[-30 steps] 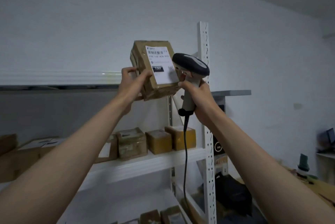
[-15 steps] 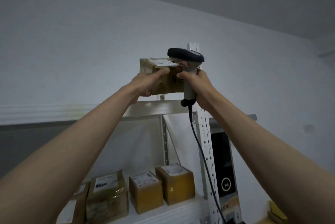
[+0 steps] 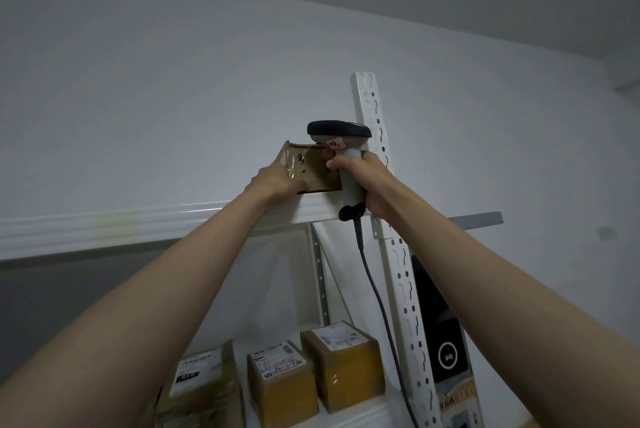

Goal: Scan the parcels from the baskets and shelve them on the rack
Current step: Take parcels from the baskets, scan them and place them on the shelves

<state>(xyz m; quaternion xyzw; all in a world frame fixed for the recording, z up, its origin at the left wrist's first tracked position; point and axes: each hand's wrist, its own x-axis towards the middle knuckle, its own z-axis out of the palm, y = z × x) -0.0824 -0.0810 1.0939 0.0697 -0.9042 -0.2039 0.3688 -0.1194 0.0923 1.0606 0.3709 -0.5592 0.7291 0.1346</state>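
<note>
A taped brown cardboard parcel (image 3: pixel 313 169) sits on the top shelf (image 3: pixel 145 223) of the white rack, at its right end by the upright post (image 3: pixel 372 108). My left hand (image 3: pixel 275 181) holds the parcel's left side, fingers round its lower edge. My right hand (image 3: pixel 367 181) grips the handle of a grey corded barcode scanner (image 3: pixel 341 131), whose head hangs just above the parcel's right corner. My right thumb touches the parcel's right side.
On the shelf below stand three labelled parcels: a taped one (image 3: pixel 204 382) at left, a yellow-brown one (image 3: pixel 280 382) in the middle, another (image 3: pixel 343 361) at right. The scanner cable (image 3: pixel 377 292) hangs down beside the post. A dark device (image 3: pixel 440 323) stands behind the rack.
Both hands raised the parcel from in front of the rack up onto the top shelf and pushed it back. The scanner rose with my right hand. My view tilted upward.
</note>
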